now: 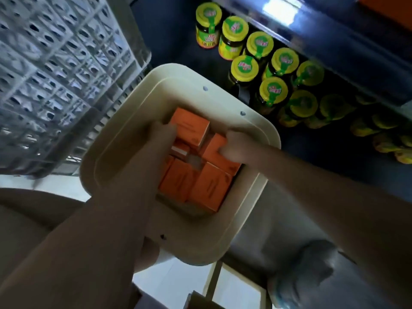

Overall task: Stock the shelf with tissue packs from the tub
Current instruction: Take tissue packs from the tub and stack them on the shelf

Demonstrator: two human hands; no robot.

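A cream tub [249, 210] stands on the floor below me, with several orange tissue packs [207, 188] inside. Both my arms reach down into it. My left hand [163, 132] grips the upper orange pack [191, 128] at the tub's far side. My right hand [235, 148] has its fingers curled round another orange pack [215, 150] at the tub's right side. The image is blurred, so finger detail is unclear.
A dark blue shelf [347, 52] at the upper right carries several jars with yellow-green lids [244, 68]. A pale latticed plastic crate [55, 74] stands at the upper left. A grey shoe [305, 277] and light floor tiles show at the bottom.
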